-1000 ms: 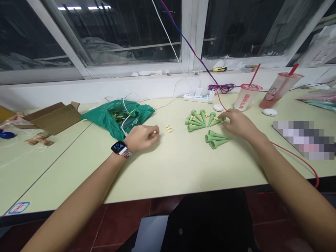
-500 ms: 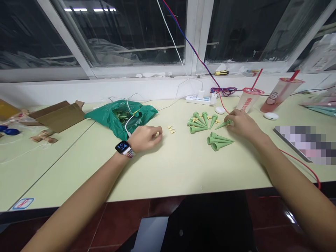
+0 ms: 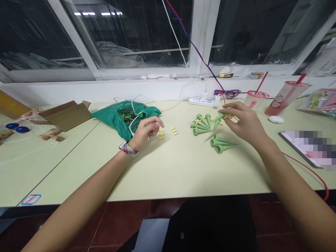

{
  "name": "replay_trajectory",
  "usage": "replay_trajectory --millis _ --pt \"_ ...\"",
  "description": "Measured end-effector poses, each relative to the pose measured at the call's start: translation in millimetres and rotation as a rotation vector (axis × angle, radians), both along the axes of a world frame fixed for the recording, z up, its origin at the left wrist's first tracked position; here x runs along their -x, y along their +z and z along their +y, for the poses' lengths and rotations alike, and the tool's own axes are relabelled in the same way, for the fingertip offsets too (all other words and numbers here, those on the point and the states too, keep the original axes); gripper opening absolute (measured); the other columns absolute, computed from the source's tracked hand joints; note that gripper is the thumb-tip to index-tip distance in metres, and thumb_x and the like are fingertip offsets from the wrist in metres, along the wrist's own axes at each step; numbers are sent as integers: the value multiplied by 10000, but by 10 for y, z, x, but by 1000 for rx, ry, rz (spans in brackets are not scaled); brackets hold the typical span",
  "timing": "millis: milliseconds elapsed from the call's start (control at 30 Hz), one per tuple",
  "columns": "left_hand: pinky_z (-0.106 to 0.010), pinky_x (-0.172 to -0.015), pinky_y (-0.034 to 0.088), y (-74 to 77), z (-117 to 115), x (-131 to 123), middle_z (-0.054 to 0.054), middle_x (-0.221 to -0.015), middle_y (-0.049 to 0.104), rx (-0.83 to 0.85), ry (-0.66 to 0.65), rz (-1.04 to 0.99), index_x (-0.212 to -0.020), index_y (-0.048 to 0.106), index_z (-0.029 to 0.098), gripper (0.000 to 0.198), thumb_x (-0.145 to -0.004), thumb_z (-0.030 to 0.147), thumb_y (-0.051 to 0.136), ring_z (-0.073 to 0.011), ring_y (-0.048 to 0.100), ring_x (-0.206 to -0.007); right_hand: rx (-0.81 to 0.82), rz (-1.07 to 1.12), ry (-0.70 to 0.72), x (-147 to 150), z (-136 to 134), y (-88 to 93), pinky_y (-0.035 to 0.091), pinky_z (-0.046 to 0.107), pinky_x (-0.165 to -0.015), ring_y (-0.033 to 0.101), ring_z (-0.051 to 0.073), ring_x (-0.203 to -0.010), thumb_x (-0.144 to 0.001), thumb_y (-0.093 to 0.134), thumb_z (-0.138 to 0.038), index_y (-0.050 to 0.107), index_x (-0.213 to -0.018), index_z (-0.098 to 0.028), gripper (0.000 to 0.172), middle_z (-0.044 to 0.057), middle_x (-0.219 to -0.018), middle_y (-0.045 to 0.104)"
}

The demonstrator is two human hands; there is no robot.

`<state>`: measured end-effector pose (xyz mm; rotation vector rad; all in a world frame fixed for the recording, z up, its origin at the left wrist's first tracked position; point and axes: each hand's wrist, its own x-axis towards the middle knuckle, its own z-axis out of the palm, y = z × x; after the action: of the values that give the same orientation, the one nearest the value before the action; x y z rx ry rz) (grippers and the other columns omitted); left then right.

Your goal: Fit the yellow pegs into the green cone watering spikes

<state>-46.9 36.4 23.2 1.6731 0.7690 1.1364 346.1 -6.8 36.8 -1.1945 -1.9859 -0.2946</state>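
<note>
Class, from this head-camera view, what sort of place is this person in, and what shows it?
Probably a workroom for small assembly jobs: a long pale green table holds a power strip, bundled wires and green plastic spikes, with a screwdriver on the window sill.

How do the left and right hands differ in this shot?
The right hand pinches a green plastic spike, while the left hand holds nothing visible. The left wrist wears a multicoloured band; the right wrist shows none. The left hand sits by small yellow pieces, the right by more green spikes. Both are bare.
</note>
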Motion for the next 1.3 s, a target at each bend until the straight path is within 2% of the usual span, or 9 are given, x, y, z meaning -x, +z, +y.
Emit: replay_trajectory --millis 133,300,400,600,767,867,1067,1133,1300 --pt "-245 -570 431 -2 -114 -89 -24 -678 619 -88 -74 137 -991 771 146 286 -945 416 686 -118 519 -596 13 -6 279 746 -65 50 569 369 -905 708 238 -1095 -943 587 -108 756 -1221 -287 372 70 -1352 684" --pt "-281 -692 549 2 -210 -209 -69 -886 740 3 -147 179 -1228 750 145 415 -911 412 757 -142 649 -696 4 -127 342 1310 16 -212 496 281 -686 673 184 -924 -989 561 -114 754 -1225 -291 353 99 -1260 649" --pt "-291 -727 564 -56 -232 -268 -41 -844 730 79 -169 165 -1347 702 158 515 -890 379 788 -139 669 -686 38 -63 379 1363 23 -337 495 282 -686 640 164 -862 -994 593 -156 754 -1221 -306 317 92 -1208 614" --pt "-281 -691 541 -105 -234 -297 -28 -806 692 138 -161 96 -1296 732 160 504 -846 364 834 -145 661 -684 200 281 432 1392 -91 -399 560 324 -730 661 195 -916 -941 585 -139 569 -1386 -263 462 96 -1211 639" --pt "-258 -688 499 -91 -214 -290 -58 -862 724 85 -93 19 -947 796 150 255 -805 349 867 -140 631 -758 570 613 507 1474 -140 -457 533 269 -597 648 154 -749 -995 549 -280 581 -1093 -219 120 39 -984 653" --pt "-261 -711 486 -87 -205 -278 -48 -853 721 59 -80 53 -859 773 150 234 -779 338 886 -141 631 -780 704 606 590 1480 -169 -442 525 259 -590 639 128 -667 -1061 473 -385 609 -993 -207 234 24 -910 658" --pt "-246 -673 489 -61 -255 -301 -31 -789 713 92 -133 119 -795 700 141 245 -760 290 891 -126 635 -721 718 610 578 1483 -186 -417 478 244 -566 602 123 -589 -1027 567 -437 587 -916 -208 255 -37 -706 578" --pt "-243 -675 496 -61 -281 -324 -25 -805 711 89 -161 136 -895 735 139 246 -755 271 888 -119 632 -714 707 580 574 1489 -178 -437 439 241 -552 567 117 -562 -1029 552 -420 563 -851 -207 278 -48 -658 551" --pt "-240 -650 487 -89 -308 -340 8 -803 657 12 -147 194 -1357 690 178 590 -796 270 849 -110 584 -694 713 576 539 1485 -190 -433 347 240 -506 469 106 -492 -993 559 -349 521 -726 -208 304 -65 -541 491"
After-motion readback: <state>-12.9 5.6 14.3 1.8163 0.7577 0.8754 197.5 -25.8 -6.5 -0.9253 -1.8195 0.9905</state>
